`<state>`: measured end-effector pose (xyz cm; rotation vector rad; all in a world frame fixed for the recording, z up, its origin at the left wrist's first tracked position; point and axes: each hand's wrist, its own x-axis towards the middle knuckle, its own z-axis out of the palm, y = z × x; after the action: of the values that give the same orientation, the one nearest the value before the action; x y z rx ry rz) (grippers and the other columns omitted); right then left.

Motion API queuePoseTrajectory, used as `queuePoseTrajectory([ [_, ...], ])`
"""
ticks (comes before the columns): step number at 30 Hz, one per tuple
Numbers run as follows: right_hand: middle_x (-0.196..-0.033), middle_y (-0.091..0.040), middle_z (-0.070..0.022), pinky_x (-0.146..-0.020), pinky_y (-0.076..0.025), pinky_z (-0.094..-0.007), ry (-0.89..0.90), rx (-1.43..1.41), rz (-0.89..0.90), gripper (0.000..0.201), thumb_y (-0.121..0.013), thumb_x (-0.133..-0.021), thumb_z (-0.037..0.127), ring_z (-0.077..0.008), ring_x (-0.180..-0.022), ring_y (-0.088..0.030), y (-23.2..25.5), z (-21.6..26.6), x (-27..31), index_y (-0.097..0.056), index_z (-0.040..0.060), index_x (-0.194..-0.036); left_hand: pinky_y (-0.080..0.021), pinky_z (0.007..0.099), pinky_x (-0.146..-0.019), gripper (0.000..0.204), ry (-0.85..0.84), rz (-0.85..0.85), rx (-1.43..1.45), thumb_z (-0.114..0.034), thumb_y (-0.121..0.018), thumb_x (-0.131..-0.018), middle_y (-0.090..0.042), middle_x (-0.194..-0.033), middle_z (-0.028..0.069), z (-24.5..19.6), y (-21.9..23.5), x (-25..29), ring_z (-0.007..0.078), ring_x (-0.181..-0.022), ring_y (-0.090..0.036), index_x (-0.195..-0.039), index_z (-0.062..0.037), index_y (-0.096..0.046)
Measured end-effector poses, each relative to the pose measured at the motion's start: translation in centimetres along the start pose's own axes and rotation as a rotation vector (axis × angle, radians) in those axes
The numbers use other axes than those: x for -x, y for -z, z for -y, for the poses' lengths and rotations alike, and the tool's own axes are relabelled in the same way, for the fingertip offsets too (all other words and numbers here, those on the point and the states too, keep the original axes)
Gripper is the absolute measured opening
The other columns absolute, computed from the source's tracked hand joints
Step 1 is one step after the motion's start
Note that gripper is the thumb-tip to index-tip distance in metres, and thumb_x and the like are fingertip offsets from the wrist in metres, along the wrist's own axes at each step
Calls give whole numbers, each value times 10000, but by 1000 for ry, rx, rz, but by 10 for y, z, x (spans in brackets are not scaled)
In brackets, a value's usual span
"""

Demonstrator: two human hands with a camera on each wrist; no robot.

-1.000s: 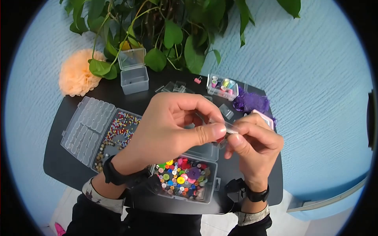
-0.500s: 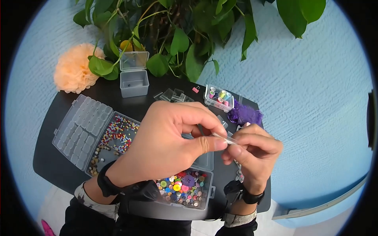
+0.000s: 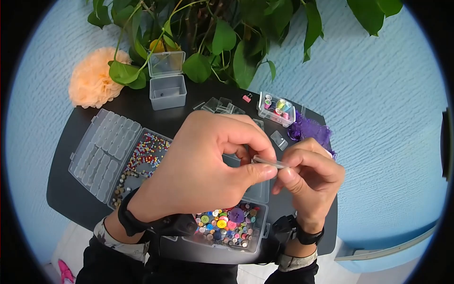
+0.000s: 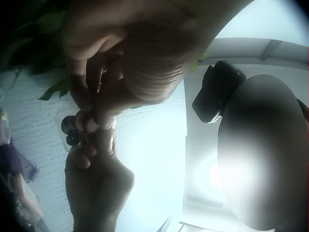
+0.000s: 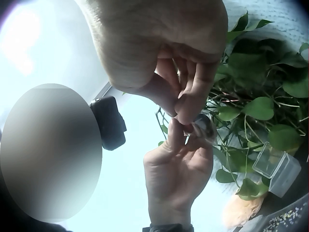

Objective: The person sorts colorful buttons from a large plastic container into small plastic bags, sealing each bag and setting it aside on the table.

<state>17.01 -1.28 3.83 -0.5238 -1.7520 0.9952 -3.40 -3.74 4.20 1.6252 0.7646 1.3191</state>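
Observation:
Both hands meet above the middle of the table. The left hand (image 3: 213, 165) pinches one end of a small clear plastic piece (image 3: 268, 162) between thumb and forefinger. At its other end the right hand (image 3: 314, 177) grips it with thumb and forefinger. In the left wrist view dark round items (image 4: 70, 125) show beside the fingertips of the right hand (image 4: 96, 179); what they are is unclear. The right wrist view shows the left hand (image 5: 178, 174) below the right hand (image 5: 169, 53), their fingertips close together.
Below the hands lies a box of buttons (image 3: 257, 236); left of it, a bead case (image 3: 101, 151). Farther back are an open clear box (image 3: 169, 97), clear pieces (image 3: 217, 105), a pink clip (image 3: 247, 98), a thread box (image 3: 276, 110), purple netting (image 3: 309, 130), a peach pompom (image 3: 97, 78) and a plant (image 3: 224, 38).
The clear piece has turned from a steeper slant to lying nearly level between the fingers. Both hands keep hold of it; the head view has shifted slightly.

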Motion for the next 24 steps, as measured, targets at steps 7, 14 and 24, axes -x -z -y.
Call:
queuePoseTrajectory([
  [7, -894, -675, -158, -556, -518, -207, -13, 91, -25, 137, -764, -790, -78, -144, -637, -673, -5, 7, 0, -703, -91, -913, -552, 264, -772, 126, -52, -48, -75, 97, -758, -778, -669, -957, 144, -1, 1, 2, 159, -857, -667, -882, 81, -690],
  [14, -885, -674, -144, -557, -522, -213, -70, 17, -64, 132, -768, -788, -72, -143, -652, -666, -3, 10, 3, -712, -86, -907, -563, 277, -807, 135, 16, -4, 81, 107, -752, -784, -675, -981, 162, -5, 1, 0, 173, -888, -677, -905, 91, -694],
  [24, -865, -669, -120, -597, -490, -221, -16, 15, -116, 147, -787, -772, -61, -119, -699, -622, -9, 5, 8, -726, -55, -906, -555, 273, -816, 114, -12, -1, 3, 103, -734, -802, -674, -988, 153, -5, 0, 3, 167, -904, -673, -905, 87, -688],
])
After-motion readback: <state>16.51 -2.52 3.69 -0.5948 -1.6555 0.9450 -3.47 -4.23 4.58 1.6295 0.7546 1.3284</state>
